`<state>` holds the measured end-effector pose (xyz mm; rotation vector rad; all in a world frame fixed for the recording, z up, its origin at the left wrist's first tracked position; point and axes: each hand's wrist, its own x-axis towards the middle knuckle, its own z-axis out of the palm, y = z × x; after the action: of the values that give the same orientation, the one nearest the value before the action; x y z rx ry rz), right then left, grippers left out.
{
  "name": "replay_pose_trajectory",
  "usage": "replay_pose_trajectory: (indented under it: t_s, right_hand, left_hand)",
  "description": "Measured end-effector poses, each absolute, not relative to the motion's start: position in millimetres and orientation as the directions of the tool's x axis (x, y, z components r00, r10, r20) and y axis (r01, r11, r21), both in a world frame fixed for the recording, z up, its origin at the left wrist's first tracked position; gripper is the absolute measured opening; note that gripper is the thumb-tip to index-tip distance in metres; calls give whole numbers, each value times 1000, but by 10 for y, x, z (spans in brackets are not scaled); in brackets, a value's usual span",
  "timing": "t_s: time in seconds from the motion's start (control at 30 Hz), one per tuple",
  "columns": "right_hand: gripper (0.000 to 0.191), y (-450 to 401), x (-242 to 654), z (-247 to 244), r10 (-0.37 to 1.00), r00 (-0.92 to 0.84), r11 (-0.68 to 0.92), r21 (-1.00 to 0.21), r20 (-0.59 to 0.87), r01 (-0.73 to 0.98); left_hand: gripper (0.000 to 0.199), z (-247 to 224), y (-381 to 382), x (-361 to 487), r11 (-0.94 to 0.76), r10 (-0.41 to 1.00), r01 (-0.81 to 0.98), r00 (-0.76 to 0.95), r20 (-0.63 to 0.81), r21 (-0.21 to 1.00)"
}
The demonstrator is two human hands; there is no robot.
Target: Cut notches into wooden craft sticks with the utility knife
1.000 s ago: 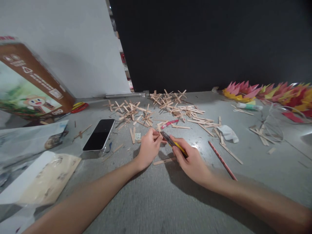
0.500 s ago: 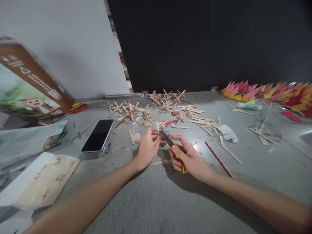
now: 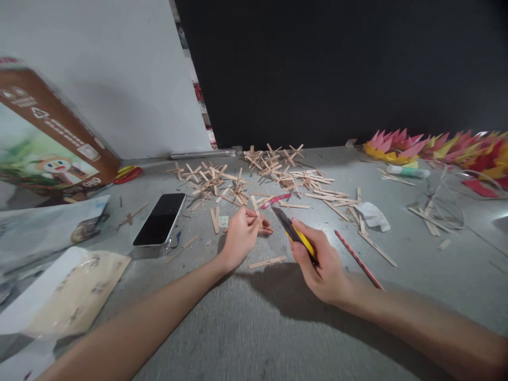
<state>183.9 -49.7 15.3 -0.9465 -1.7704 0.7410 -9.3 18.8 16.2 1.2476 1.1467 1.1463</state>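
Between the thumb and fingers of my left hand [image 3: 241,237] is a small wooden craft stick [image 3: 254,205], its end pointing up and away. My right hand [image 3: 320,264] is closed around a yellow-and-black utility knife [image 3: 298,236], whose blade points up and left, apart from the stick. A loose craft stick [image 3: 267,262] lies on the table just below my hands. Beyond my fingers rests a red patterned strip [image 3: 276,200]. Behind it spreads a pile of crossed craft sticks [image 3: 212,180].
A phone [image 3: 159,219] and a plastic packet [image 3: 85,288] lie at left, near a brown box [image 3: 51,132]. To the right are a red pencil [image 3: 359,259], crumpled tissue [image 3: 373,217], glue stick [image 3: 408,171] and pink-yellow paper decorations [image 3: 392,147]. A black panel [image 3: 337,74] stands behind.
My right hand has drawn the utility knife away to the right from the stick and turned over. My left hand stays nearly in place, still pinching the stick.
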Motion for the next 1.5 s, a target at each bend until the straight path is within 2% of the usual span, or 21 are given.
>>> replay_pose_trajectory:
  t_s: [0.07,0.13,0.2,0.53,0.8,1.0,1.2,1.3,1.4,1.47,1.5]
  right_hand:
    - [47,-474,1890,125,774,-340,633,-639,534,437]
    - [49,-432,1914,94,785,-401,620,-585,473,523]
    - [50,-387,1917,62,823,-390,568,-598,412,565]
    - [51,-334,1906,46,866,-362,497,-673,345,548]
    - [53,-365,1896,55,881,-361,472,-627,306,620]
    - [45,-418,1764,180,889,-310,453,-746,337,488]
    - [41,-457,1721,213,954,-225,275,-876,197,398]
    - [45,-457,1698,212,974,-221,84,-984,48,159]
    - [48,-446,1691,214,951,-296,-126,-984,-84,-123]
    - [46,-449,1708,207,950,-298,-138,-981,-91,-140]
    - [44,-454,1723,201,964,-261,-77,-993,-52,-85]
  left_hand:
    - [35,157,198,-95,9,995,9,95,-9,1000]
    - [34,147,203,-101,-9,995,30,104,6,1000]
    - [35,135,206,-110,-30,993,39,116,25,999]
    - [40,26,242,-119,-76,986,3,151,75,997]
    - [38,95,201,-122,-99,987,44,131,92,994]
    - [38,121,170,-118,-100,991,31,97,97,994]
    - [39,47,196,-136,-109,990,39,94,104,993]
    - [41,41,210,-135,-121,989,37,89,117,992]
    - [44,64,207,-122,-139,987,24,79,136,990]
    - [45,86,195,-112,-149,986,36,83,145,988]
    - [45,97,187,-108,-149,986,46,88,144,988]
